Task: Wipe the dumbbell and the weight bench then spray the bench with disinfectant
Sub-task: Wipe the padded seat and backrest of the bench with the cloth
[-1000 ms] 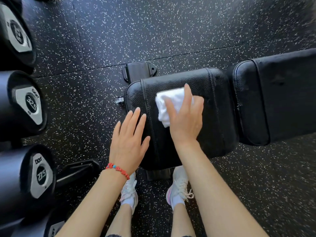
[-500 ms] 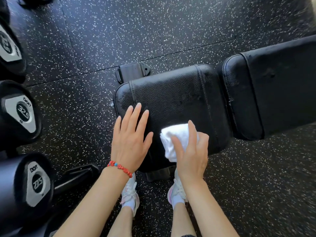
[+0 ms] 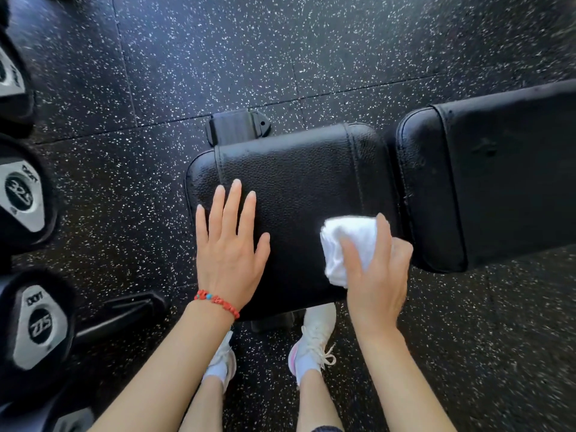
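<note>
The black weight bench lies across the view, its seat pad (image 3: pixel 299 169) in the middle and the longer back pad (image 3: pixel 498 182) to the right. My left hand (image 3: pixel 230 244) rests flat and open on the seat pad's near left part, a red bead bracelet at the wrist. My right hand (image 3: pixel 378 275) presses a folded white cloth (image 3: pixel 346 244) onto the seat pad's near right corner, next to the gap between the pads. Black dumbbells (image 3: pixel 21 198) sit racked at the left edge, end caps facing me. No spray bottle is in view.
Black speckled rubber floor (image 3: pixel 218 57) surrounds the bench. A bench foot (image 3: pixel 237 126) sticks out beyond the seat pad, and a rack leg (image 3: pixel 124 313) lies at the lower left. My two white shoes (image 3: pixel 311 338) stand under the seat's near edge.
My right hand slid the cloth from the seat pad's far middle toward me, then right to the near right corner. The left hand stayed flat on the pad.
</note>
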